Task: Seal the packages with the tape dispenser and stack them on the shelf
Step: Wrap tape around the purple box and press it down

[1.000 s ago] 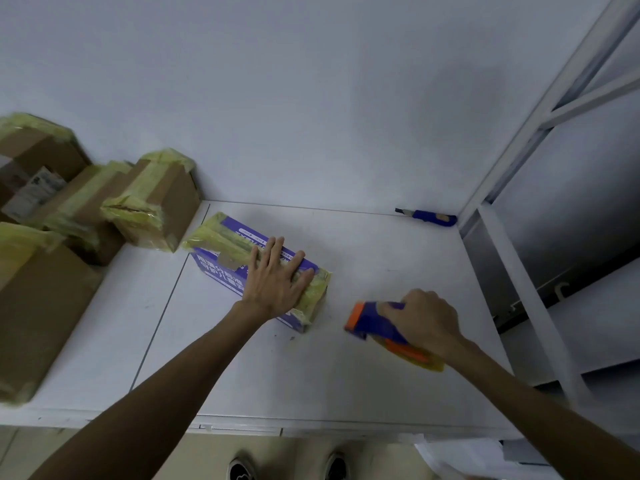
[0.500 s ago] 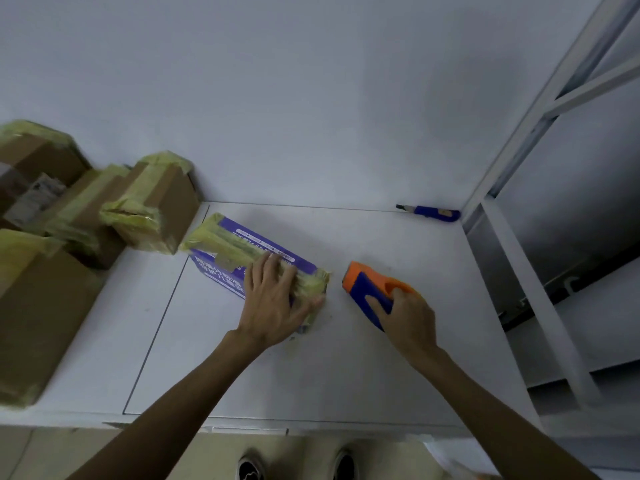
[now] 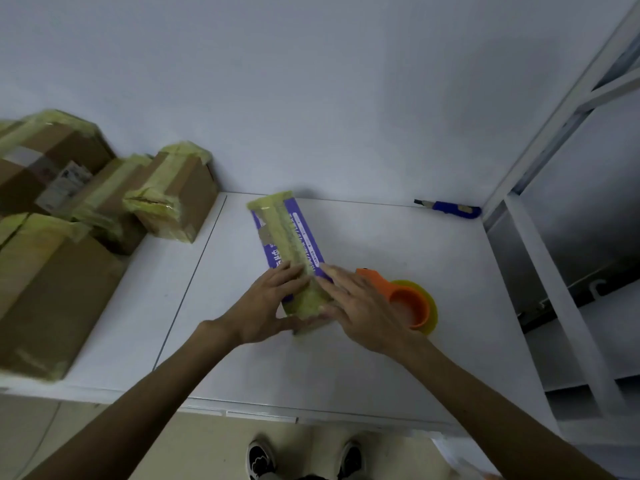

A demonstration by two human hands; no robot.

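Both hands on the purple box (image 3: 289,233)
The left hand (image 3: 272,308) grips its near taped end; the right hand (image 3: 362,308) presses there with straight fingers. The box lies on the white table (image 3: 346,368), the tape dispenser (image 3: 410,301) just beside it.

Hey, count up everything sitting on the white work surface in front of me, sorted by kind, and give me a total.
Brown cardboard boxes: 4
Purple box: 1
Tape dispenser: 1
Blue utility knife: 1
Total: 7
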